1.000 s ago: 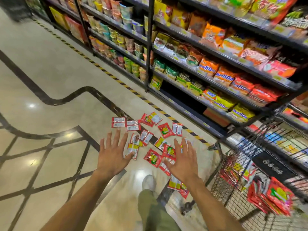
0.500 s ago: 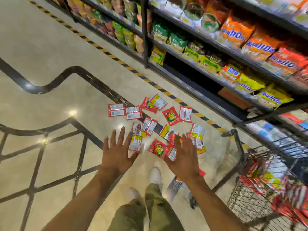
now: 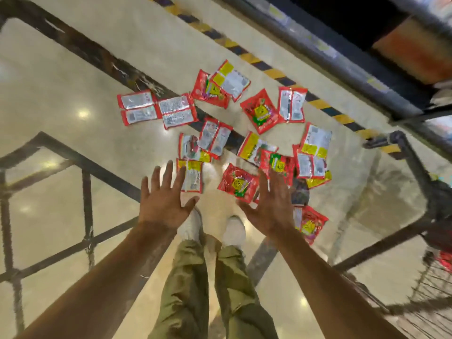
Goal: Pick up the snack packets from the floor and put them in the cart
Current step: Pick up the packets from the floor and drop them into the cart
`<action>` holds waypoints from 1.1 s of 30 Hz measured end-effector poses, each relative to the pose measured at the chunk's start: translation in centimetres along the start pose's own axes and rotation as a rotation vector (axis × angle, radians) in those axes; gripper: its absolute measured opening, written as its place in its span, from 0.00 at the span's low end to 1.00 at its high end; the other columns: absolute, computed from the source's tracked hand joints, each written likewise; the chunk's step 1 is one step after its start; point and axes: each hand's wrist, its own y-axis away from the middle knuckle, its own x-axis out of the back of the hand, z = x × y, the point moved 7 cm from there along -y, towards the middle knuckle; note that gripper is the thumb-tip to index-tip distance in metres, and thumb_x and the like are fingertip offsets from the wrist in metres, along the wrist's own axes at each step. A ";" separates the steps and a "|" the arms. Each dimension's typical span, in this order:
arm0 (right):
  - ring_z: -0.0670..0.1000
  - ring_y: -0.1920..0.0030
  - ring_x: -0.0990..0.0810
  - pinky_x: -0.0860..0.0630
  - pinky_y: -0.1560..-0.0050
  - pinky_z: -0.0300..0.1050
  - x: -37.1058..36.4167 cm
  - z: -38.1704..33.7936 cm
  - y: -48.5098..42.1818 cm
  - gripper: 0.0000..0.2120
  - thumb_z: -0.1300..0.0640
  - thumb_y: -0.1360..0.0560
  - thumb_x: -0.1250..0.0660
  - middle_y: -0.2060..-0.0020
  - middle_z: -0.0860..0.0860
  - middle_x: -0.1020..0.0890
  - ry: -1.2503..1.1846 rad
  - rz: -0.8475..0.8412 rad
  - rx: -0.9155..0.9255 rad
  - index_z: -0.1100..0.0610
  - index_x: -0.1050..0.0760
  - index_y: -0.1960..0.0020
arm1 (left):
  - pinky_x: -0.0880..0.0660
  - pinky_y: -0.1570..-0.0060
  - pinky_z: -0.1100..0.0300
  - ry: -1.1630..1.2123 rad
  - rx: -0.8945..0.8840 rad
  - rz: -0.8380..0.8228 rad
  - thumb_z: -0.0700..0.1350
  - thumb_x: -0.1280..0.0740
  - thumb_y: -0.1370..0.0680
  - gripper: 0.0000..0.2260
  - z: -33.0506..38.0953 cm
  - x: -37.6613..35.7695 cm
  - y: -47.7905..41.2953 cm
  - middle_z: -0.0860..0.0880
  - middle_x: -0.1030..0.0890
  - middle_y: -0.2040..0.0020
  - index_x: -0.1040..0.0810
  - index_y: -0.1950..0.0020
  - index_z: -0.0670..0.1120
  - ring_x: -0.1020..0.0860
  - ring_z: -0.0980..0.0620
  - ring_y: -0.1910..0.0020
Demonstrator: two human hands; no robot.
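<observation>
Several red, yellow and silver snack packets [image 3: 260,111] lie scattered on the shiny floor ahead of my feet. My left hand [image 3: 162,195] hovers with fingers spread, palm down, just short of a yellow-topped packet [image 3: 192,176]. My right hand [image 3: 271,200] is also spread flat, above a red packet [image 3: 237,183], covering part of another. Neither hand holds anything. The wire cart [image 3: 420,182] stands at the right edge; only its frame and a bit of red contents show.
A dark shelf base [image 3: 325,52] with yellow-black floor tape [image 3: 274,73] runs along the top right. My two white shoes [image 3: 233,230] and olive trousers stand just behind the packets. Dark inlaid lines cross the floor at left.
The view has tilted down and closer to the floor; the shelves have slid out of sight. Both spread hands have lowered toward the packets. No packet has moved.
</observation>
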 end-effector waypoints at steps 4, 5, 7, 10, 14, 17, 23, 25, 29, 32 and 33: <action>0.65 0.18 0.44 0.41 0.21 0.65 -9.5 2.3 -5.5 0.47 0.29 0.25 0.39 0.18 0.62 0.42 -0.019 -0.052 0.014 0.56 0.46 0.17 | 0.52 0.20 0.36 0.027 0.006 -0.005 0.72 0.54 0.22 0.40 -2.0 -8.4 -7.6 0.46 0.52 0.14 0.55 0.15 0.54 0.51 0.39 0.16; 0.65 0.19 0.42 0.38 0.22 0.66 -12.1 3.0 -6.8 0.46 0.31 0.25 0.36 0.19 0.62 0.39 -0.038 -0.050 0.024 0.57 0.44 0.17 | 0.51 0.20 0.36 0.037 0.016 -0.014 0.71 0.52 0.22 0.40 -2.5 -10.7 -9.4 0.45 0.50 0.14 0.54 0.15 0.53 0.49 0.39 0.17; 0.62 0.19 0.42 0.36 0.23 0.65 -17.2 4.7 -9.2 0.47 0.36 0.25 0.29 0.19 0.60 0.38 -0.088 -0.094 0.000 0.57 0.45 0.17 | 0.48 0.21 0.35 0.058 0.035 -0.007 0.71 0.48 0.21 0.39 -3.5 -15.0 -13.0 0.43 0.47 0.15 0.52 0.15 0.53 0.46 0.38 0.17; 0.60 0.20 0.41 0.35 0.24 0.64 -23.8 6.6 -12.6 0.49 0.43 0.27 0.24 0.21 0.58 0.38 -0.136 -0.212 -0.035 0.56 0.48 0.17 | 0.46 0.22 0.35 0.106 0.075 -0.039 0.69 0.41 0.21 0.41 -5.1 -21.2 -18.0 0.41 0.44 0.16 0.52 0.15 0.52 0.43 0.37 0.19; 0.62 0.25 0.33 0.30 0.27 0.62 -30.3 8.4 -16.3 0.48 0.50 0.31 0.21 0.27 0.59 0.31 -0.075 -0.216 -0.015 0.58 0.43 0.19 | 0.36 0.27 0.35 0.272 0.226 -0.068 0.67 0.32 0.25 0.45 -7.6 -27.9 -22.7 0.39 0.35 0.21 0.47 0.17 0.48 0.34 0.34 0.24; 0.62 0.28 0.30 0.29 0.29 0.62 -33.2 9.5 -17.9 0.47 0.51 0.33 0.20 0.30 0.59 0.28 -0.020 -0.195 -0.032 0.59 0.40 0.21 | 0.33 0.32 0.36 0.522 0.378 -0.017 0.62 0.24 0.28 0.48 -8.7 -30.6 -24.7 0.37 0.31 0.26 0.45 0.19 0.44 0.31 0.33 0.27; 0.63 0.30 0.30 0.32 0.31 0.62 -34.4 10.9 -19.3 0.46 0.46 0.35 0.19 0.31 0.58 0.29 0.054 -0.138 -0.096 0.54 0.37 0.24 | 0.21 0.42 0.43 0.967 0.518 0.135 0.55 0.16 0.40 0.41 -10.9 -34.4 -26.2 0.43 0.21 0.39 0.31 0.32 0.46 0.20 0.41 0.41; 0.63 0.31 0.29 0.32 0.32 0.62 -34.5 11.3 -19.6 0.44 0.43 0.34 0.19 0.33 0.58 0.27 0.109 -0.180 -0.132 0.55 0.35 0.26 | 0.18 0.53 0.52 1.117 0.551 0.050 0.49 0.14 0.38 0.33 -10.7 -35.1 -26.4 0.47 0.16 0.46 0.26 0.39 0.46 0.16 0.48 0.51; 0.61 0.36 0.24 0.25 0.41 0.53 -34.9 11.8 -19.6 0.31 0.45 0.32 0.20 0.40 0.57 0.23 -0.007 -0.334 -0.220 0.55 0.26 0.35 | 0.21 0.66 0.64 1.299 0.444 -0.082 0.38 0.18 0.32 0.16 -9.9 -34.6 -25.9 0.56 0.13 0.61 0.14 0.45 0.44 0.16 0.60 0.65; 0.61 0.42 0.18 0.24 0.48 0.48 -33.5 11.4 -18.4 0.23 0.50 0.31 0.21 0.45 0.57 0.16 -0.178 -0.372 -0.276 0.54 0.21 0.39 | 0.18 0.55 0.53 1.340 0.419 -0.146 0.45 0.16 0.35 0.21 -10.3 -32.8 -23.7 0.48 0.11 0.51 0.13 0.43 0.45 0.13 0.49 0.56; 0.61 0.42 0.18 0.23 0.47 0.49 -32.5 11.1 -17.8 0.22 0.50 0.30 0.21 0.45 0.57 0.15 -0.225 -0.361 -0.299 0.55 0.21 0.39 | 0.18 0.52 0.50 1.361 0.413 -0.162 0.48 0.17 0.36 0.24 -10.3 -31.8 -22.7 0.46 0.12 0.47 0.13 0.42 0.45 0.13 0.46 0.52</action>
